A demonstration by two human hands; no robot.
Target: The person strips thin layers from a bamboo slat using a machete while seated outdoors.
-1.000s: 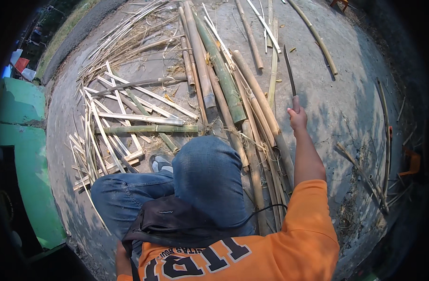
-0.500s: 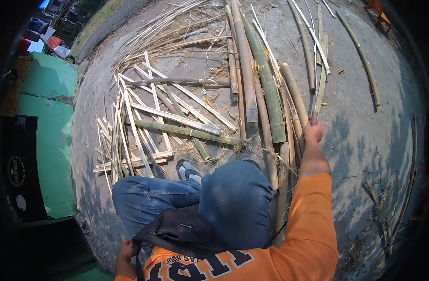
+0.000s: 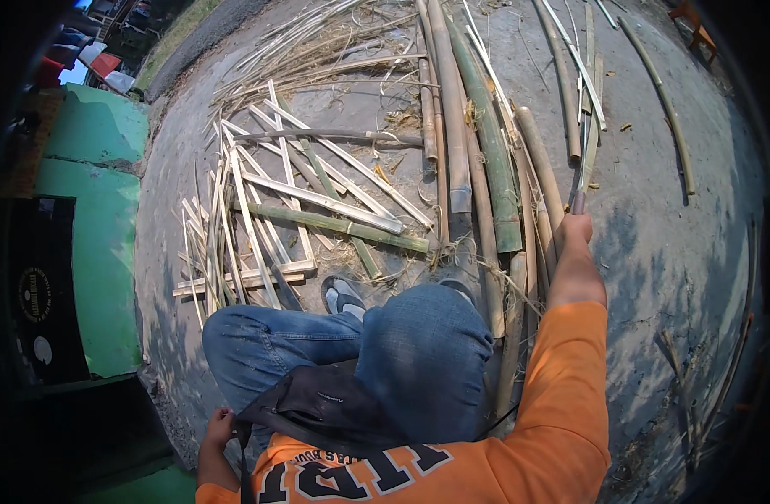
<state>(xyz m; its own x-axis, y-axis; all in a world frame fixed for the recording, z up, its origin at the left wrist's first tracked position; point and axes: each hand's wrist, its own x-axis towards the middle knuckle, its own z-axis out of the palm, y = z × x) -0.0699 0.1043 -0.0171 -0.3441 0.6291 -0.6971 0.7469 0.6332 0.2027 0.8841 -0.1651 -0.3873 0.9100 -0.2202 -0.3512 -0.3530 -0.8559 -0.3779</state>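
Out to the right, my right hand (image 3: 577, 228) is wrapped round the brown handle of a long-bladed knife (image 3: 579, 202). Its narrow blade points away from me, over a pale bamboo strip (image 3: 593, 151) on the ground. My left hand (image 3: 220, 427) is low at the left, fingers curled beside the corner of a black bag (image 3: 326, 410) on my lap; what they hold, if anything, is hidden. Bamboo poles lie just left of my right hand, among them a thick green pole (image 3: 490, 160) and a tan pole (image 3: 540, 160).
Split bamboo strips (image 3: 317, 197) lie crossed in a heap ahead on the left, with thinner strips (image 3: 309, 42) farther off. A lone pole (image 3: 658, 101) is at the far right. A green wall (image 3: 107, 277) stands at the left, and an orange chair (image 3: 700, 38) at the far right corner.
My right hand has shifted slightly right and nearer with the knife, whose blade shows more clearly. The left hand has risen a little beside the bag. The whole view has shifted slightly.
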